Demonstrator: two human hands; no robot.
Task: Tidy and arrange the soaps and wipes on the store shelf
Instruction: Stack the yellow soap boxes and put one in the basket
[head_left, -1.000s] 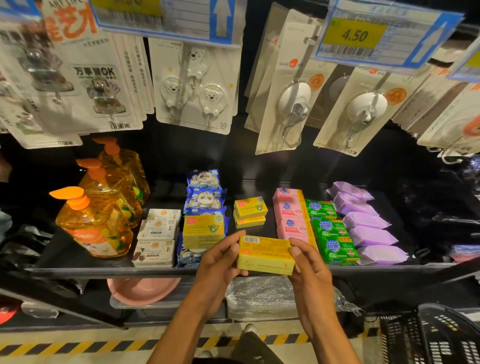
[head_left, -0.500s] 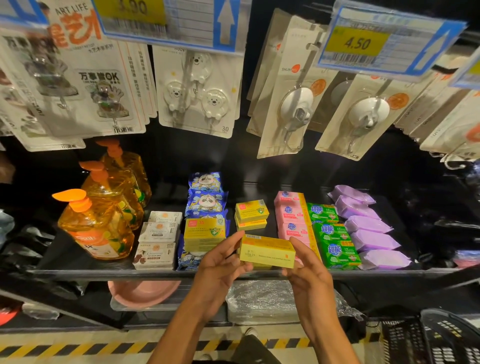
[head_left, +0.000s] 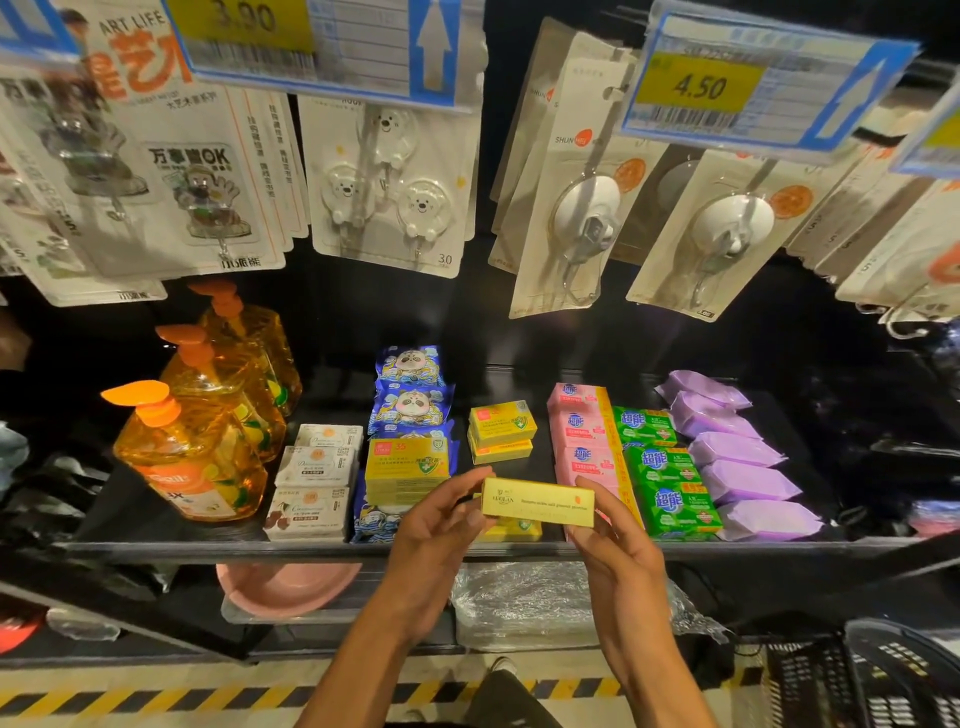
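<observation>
- The yellow soap box (head_left: 537, 503) is long and flat. Its front face is pale gold, with a small logo at the left end and a line of fine print that is too small to read.
- It is held level in the air just above the front edge of the shelf (head_left: 208, 551), in the gap between the blue wipes packs (head_left: 410, 402) and the pink soaps (head_left: 582, 431).
- Another yellow box (head_left: 511, 530) lies on the shelf right below it, and a small stack of yellow boxes (head_left: 501, 431) sits further back.
- The left hand (head_left: 436, 525) reaches up from below, palm turned inward. Its thumb lies along the box's upper left corner, and its fingers (head_left: 464, 521) are curled against the left end, gripping it.
- The right hand (head_left: 613, 540) mirrors it. Its thumb is on the upper right corner and its fingers are tucked under the right end, so it also grips the box.
- Green soaps (head_left: 660, 478) and purple packs (head_left: 737, 452) fill the shelf to the right.
- White soap boxes (head_left: 317, 488) and orange pump bottles (head_left: 192, 457) stand to the left.
</observation>
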